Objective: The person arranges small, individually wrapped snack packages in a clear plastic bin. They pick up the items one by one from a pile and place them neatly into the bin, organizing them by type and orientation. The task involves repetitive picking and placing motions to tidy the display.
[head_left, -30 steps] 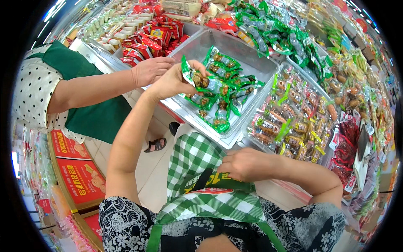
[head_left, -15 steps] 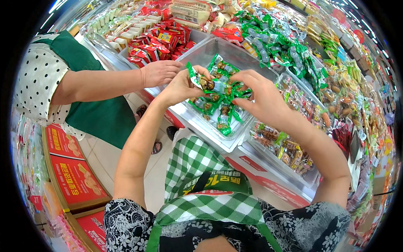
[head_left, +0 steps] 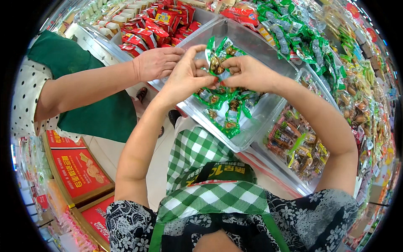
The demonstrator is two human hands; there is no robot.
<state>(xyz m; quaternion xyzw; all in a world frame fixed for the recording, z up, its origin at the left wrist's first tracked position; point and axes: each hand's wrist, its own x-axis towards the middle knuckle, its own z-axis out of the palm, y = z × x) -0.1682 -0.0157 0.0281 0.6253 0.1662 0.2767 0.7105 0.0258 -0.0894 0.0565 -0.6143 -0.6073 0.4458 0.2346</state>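
Observation:
A small green-and-clear snack packet (head_left: 216, 64) with brown round pieces inside is held upright above a clear plastic bin (head_left: 252, 135). My left hand (head_left: 187, 75) grips it from the left, thumb and fingers curled about its side. From the other side my right hand (head_left: 249, 74) pinches the packet, its thumb tip close to the left thumb. Both hands partly cover the packet's lower end. Beneath them, several like green packets (head_left: 230, 110) lie loose in the bin.
A co-worker's hand (head_left: 158, 64) rests by the bin's left rim. Red packets (head_left: 161, 24) fill the bin behind. To the right are a tray of wrapped snacks (head_left: 300, 145) and a heap of green packets (head_left: 296, 35). Red boxes (head_left: 77, 168) stand at lower left.
My right hand has moved left and closed on the packet. The packet is now more upright and my hands are closer together. The view has shifted slightly.

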